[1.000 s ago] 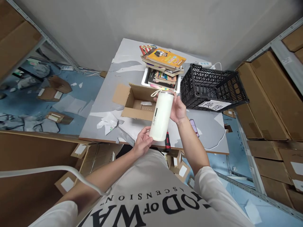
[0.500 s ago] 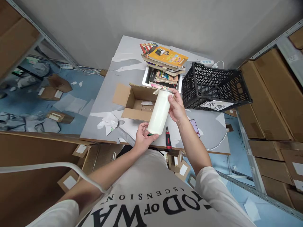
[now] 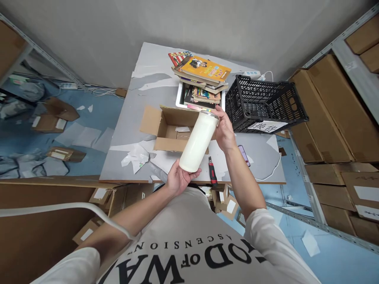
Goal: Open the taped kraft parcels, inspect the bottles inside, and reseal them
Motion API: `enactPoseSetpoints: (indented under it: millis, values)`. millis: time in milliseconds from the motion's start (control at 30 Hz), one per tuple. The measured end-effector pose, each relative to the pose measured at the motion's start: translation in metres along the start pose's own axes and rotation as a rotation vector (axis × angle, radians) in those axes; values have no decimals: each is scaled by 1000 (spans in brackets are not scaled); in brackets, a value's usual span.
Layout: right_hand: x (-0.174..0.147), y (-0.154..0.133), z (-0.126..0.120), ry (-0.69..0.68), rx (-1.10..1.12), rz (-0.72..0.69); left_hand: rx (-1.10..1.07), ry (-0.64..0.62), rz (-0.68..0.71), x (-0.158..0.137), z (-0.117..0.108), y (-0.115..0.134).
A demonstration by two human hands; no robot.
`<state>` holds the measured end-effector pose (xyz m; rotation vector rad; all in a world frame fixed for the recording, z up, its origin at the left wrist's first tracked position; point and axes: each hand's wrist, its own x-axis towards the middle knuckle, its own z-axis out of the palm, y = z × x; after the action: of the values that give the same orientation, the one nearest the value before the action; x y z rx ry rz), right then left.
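Observation:
A cream-white tumbler (image 3: pixel 198 142) with a silver rim is held tilted above the front of the table, its top leaning away and to the right. My left hand (image 3: pixel 179 179) cups its base from below. Near the upper end, my right hand (image 3: pixel 224 130) grips the side, its fingertips partly hidden behind the top. Just behind the tumbler stands an open cardboard box (image 3: pixel 169 144) with a slip of paper inside. A red and black utility knife (image 3: pixel 212 172) lies on the table under my right forearm.
Stacked books (image 3: pixel 204 71) rest on a white bin (image 3: pixel 179 94) at the back. A black plastic crate (image 3: pixel 266 106) stands right of it. Crumpled plastic (image 3: pixel 135 157) lies left, a phone (image 3: pixel 244 155) right. Shelved cartons (image 3: pixel 334 106) line the right side.
The tumbler has turned in my hands, so the strap loop at its top no longer shows. Its base has shifted slightly left and down with my left hand. The view has moved a little.

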<state>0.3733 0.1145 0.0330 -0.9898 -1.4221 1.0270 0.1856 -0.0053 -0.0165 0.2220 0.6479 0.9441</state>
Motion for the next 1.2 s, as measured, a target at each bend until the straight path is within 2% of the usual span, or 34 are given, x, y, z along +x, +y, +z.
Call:
enactPoseSetpoints:
  millis: [167, 333, 400, 600, 700, 900, 1067, 1200]
  values:
    - [-9, -15, 19, -20, 292, 113, -35, -77, -132, -13, -5, 12]
    - [-15, -19, 39, 75, 292, 123, 39, -121, -175, -17, -13, 19]
    - [-17, -20, 44, 105, 266, 123, 95, -100, -120, -16, -17, 21]
    - [-21, -22, 52, 153, 206, 109, 323, -103, 222, -16, -36, 19]
    - [-23, -20, 56, 168, 157, 102, 395, -79, 297, -17, -42, 16]
    - [-27, -23, 61, 140, 116, 95, 308, -131, 216, -27, -39, 19]
    - [-29, -30, 66, 82, 266, 53, 174, -174, 84, -37, -35, 27]
    - [-30, -35, 75, 20, 339, 83, 120, -223, -61, -43, -33, 30]
